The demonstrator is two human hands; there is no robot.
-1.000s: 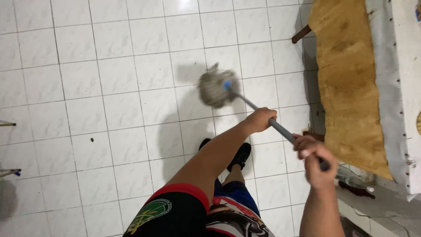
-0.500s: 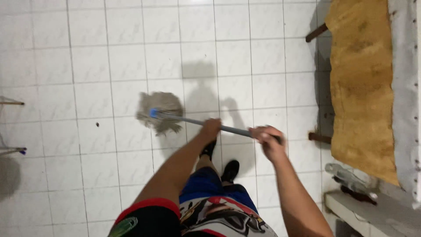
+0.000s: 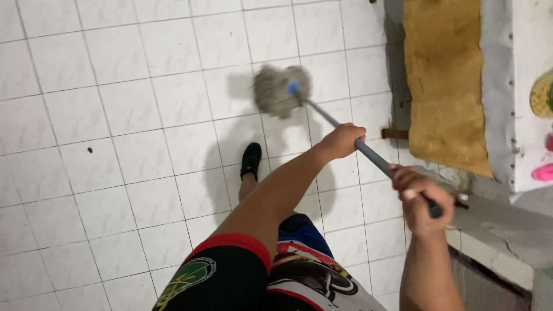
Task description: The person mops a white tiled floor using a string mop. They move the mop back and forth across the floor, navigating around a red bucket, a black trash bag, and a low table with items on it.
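Nearest: right hand (image 3: 419,198) clenched round top end of grey mop handle (image 3: 377,161), above grey concrete ledge (image 3: 501,222). Further down the shaft, left hand (image 3: 343,141) wrapped tight on same handle, arm in black sleeve with red trim. Beyond, black shoe (image 3: 250,161) planted on white tiled floor (image 3: 115,115). Farthest: grey string mop head (image 3: 279,91) with blue collar, pressed on tiles (blurred). At right, yellow-brown board (image 3: 443,80) beside white studded cloth; round yellow-green shape and pink packet shapes at far right edge, too cropped to identify.
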